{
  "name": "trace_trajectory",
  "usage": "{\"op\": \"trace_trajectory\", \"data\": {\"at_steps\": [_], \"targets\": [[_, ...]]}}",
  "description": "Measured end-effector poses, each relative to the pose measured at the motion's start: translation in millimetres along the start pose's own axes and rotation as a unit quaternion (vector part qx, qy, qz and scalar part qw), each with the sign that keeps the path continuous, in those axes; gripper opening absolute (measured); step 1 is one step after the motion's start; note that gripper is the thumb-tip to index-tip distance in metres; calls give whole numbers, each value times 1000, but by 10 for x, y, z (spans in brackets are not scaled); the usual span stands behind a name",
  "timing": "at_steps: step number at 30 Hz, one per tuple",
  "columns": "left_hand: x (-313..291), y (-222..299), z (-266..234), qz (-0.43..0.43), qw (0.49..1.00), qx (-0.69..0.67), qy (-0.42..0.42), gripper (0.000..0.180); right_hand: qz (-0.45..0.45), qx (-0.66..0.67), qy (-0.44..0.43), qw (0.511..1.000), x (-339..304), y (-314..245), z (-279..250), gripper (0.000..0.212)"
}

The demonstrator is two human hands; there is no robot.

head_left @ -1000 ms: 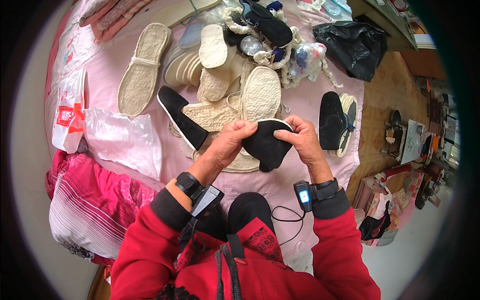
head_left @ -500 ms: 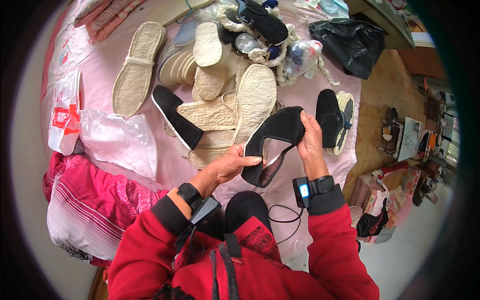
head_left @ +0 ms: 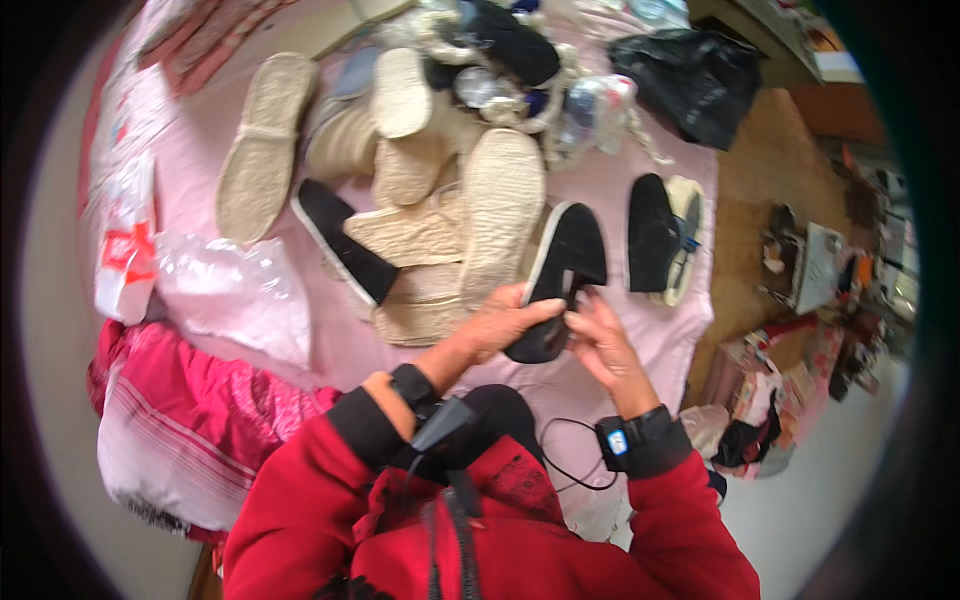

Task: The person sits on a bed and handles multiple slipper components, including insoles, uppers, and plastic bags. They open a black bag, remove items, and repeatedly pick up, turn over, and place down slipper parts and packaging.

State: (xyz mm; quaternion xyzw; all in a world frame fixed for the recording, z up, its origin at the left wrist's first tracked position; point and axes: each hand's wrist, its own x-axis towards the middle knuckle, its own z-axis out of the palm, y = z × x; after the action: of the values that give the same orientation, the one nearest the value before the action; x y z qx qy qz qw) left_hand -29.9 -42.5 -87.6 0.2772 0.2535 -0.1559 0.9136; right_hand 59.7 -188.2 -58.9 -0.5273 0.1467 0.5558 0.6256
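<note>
My left hand (head_left: pixel 508 325) is closed on a black cloth shoe upper (head_left: pixel 575 245) with a white edge, thumb on top near its lower end. The upper stands with its rounded toe pointing away from me. On its other side my right hand (head_left: pixel 605 345) has bent fingers at the rim of the opening; motion blurs them somewhat. Just left of the upper lies a large pale quilted sole (head_left: pixel 502 205), on top of other soles. A second black upper (head_left: pixel 345 245) with a white edge rests slantwise left of that pile.
A long pale sole (head_left: pixel 262 150) lies at the left, near clear plastic bags (head_left: pixel 235 290). At the right sits a black shoe (head_left: pixel 655 235) beside a pale sole. Farther back are white braided cord (head_left: pixel 560 145) and a black plastic bag (head_left: pixel 690 85). A pink cloth (head_left: pixel 215 375) is heaped nearer left.
The shoe upper has turned more upright, its toe now pointing away. My right hand has moved from the toe down to the opening's rim. My left hand has shifted slightly right.
</note>
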Motion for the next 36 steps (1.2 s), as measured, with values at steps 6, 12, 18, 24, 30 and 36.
{"op": "trace_trajectory", "data": {"at_steps": [6, 12, 18, 24, 30, 36], "targets": [[-24, -43, 32, 10, 993, 24, 119, 36, -102, -57, 70, 991, 192, -87, -5, 56], [12, -38, -228, 51, 983, 103, 142, 40, -150, -134, 95, 975, 294, -186, -125, 61], [-77, -97, -310, 82, 991, 62, 84, 23, -192, -163, 99, 963, 437, -210, -105, 59], [-63, -74, -324, 64, 994, 45, 79, 24, -199, -152, 97, 963, 447, -228, -68, 55], [-112, -37, -444, 64, 988, 34, 136, 22, -220, -155, 120, 955, 490, -205, -85, 53], [-404, 235, -953, 157, 952, 9, 264, 13, -273, -204, 131, 931, 528, -460, -237, 54]]}}
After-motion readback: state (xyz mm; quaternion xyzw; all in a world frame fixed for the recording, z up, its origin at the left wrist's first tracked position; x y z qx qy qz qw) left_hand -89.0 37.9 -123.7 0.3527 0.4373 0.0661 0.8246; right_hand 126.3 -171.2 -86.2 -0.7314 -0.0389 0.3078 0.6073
